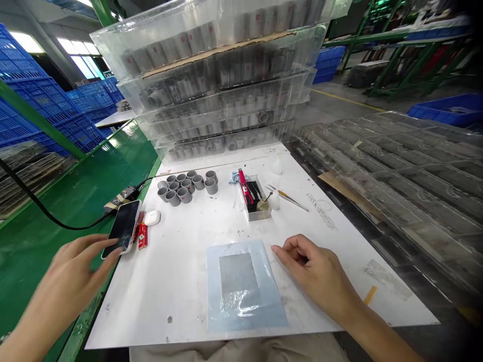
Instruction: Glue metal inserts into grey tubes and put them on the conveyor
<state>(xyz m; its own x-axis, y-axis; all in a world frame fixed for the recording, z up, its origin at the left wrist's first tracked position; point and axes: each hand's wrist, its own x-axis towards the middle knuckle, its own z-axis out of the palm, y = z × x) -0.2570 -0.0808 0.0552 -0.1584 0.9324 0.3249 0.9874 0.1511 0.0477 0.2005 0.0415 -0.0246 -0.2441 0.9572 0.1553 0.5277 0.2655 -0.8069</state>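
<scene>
One smartphone (pixel 123 226) by the left hand (pixel 71 276) (right hand (pixel 313 271) by one plastic sheet (pixel 245 286)).

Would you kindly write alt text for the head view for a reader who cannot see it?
Two hands reach over a white table: the left hand at a smartphone, the right hand beside a bluish plastic sheet. Grey pipe fittings stand clustered beyond, in front of stacked clear trays holding more.
</scene>
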